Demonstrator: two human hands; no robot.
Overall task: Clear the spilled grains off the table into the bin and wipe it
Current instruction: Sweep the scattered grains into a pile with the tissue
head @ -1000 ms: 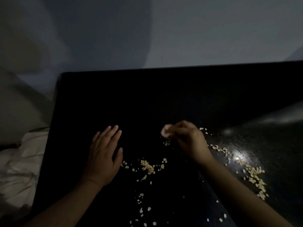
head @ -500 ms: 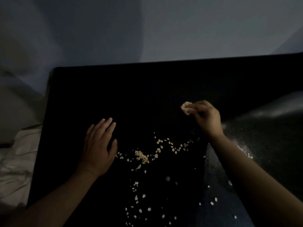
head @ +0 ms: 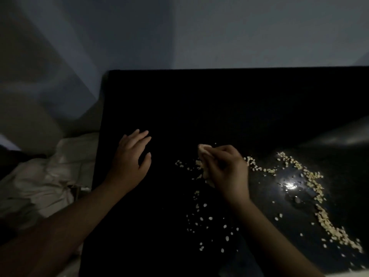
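Here, each item is placed against the right hand (head: 225, 172).

Right hand: over the black tabletop (head: 219, 100), knuckles up, fingers curled round a small pale wad (head: 202, 149). The wad pokes out past the fingertips and shows again under the hand's left edge. In this dim light it cannot be told whether it is cloth or paper.

Grains (head: 311, 180): pale flakes, loose on the tabletop.
- A small cluster lies just left of the right hand, beside the wad.
- A sparse sprinkle lies nearer the person than the right hand, beside its wrist and forearm.
- The thickest band starts just right of the right hand, runs off to the right, then bends back toward the near edge.

Left hand (head: 130, 162): well to the left of the right hand, palm down, fingers straight and slightly spread, thumb out, holding nothing. It cannot be told whether it rests on the tabletop or hangs just above it.

Glare (head: 290, 185): a bright reflected spot on the tabletop, right of the right hand, inside the bend of the grain band.

Crumpled pale fabric (head: 40, 176): off the tabletop, far left of the right hand, beyond the left forearm.

Wall (head: 239, 31): grey, beyond the right hand, behind the tabletop's far edge.
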